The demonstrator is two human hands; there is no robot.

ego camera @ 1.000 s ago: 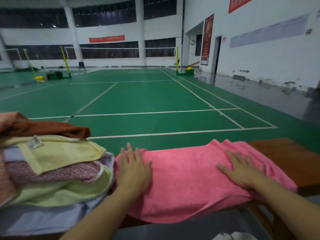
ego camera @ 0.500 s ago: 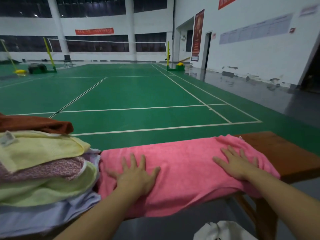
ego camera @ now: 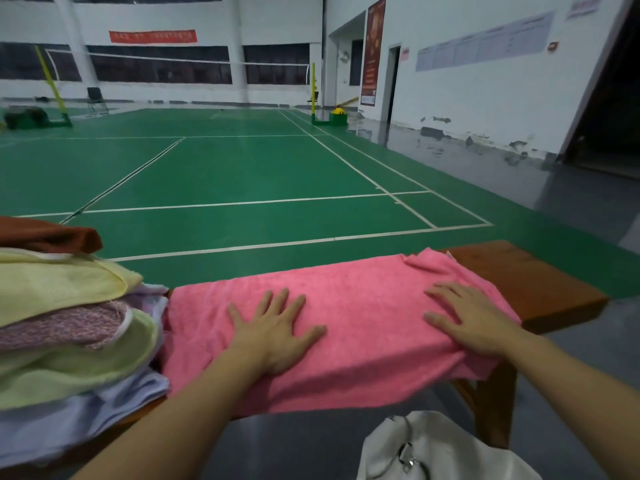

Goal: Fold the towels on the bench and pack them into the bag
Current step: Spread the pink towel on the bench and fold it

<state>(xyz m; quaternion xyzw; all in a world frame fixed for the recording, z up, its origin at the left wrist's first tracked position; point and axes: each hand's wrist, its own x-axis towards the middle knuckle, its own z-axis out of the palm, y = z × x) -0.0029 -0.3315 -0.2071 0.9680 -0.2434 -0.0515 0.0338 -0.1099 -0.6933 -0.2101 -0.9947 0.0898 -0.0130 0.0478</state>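
No grip is closed on anything: the left hand (ego camera: 273,332) lies flat, fingers straight and spread, pressed on the middle of the pink towel (ego camera: 363,306). The right hand (ego camera: 467,317) lies flat in the same manner near the towel's right end, fingers extended, nothing pinched.

Change noted against the earlier pictures: a second ago the left hand is at the towel's left edge, close against the pile; it is now found nearer the centre of the cloth. The right hand is seen in much the same place at the right end. The towel surface between the hands is seen flatter, though a small raised fold is left at the far right corner.

The towel is spread lengthwise along the worktop (ego camera: 540,278), its near edge hanging over the front. The pile of unfolded towels (ego camera: 69,327) (brown, yellow, mauve, green, lilac) is stacked at the left, just beside the pink towel. The white bag (ego camera: 440,448) is on the floor below the right end of the worktop; whether it stands open cannot be told.

Judgement: smoothing is nearly complete; the first fold is not yet made. The task is taken to be at an early stage, with no towel seen in the bag.
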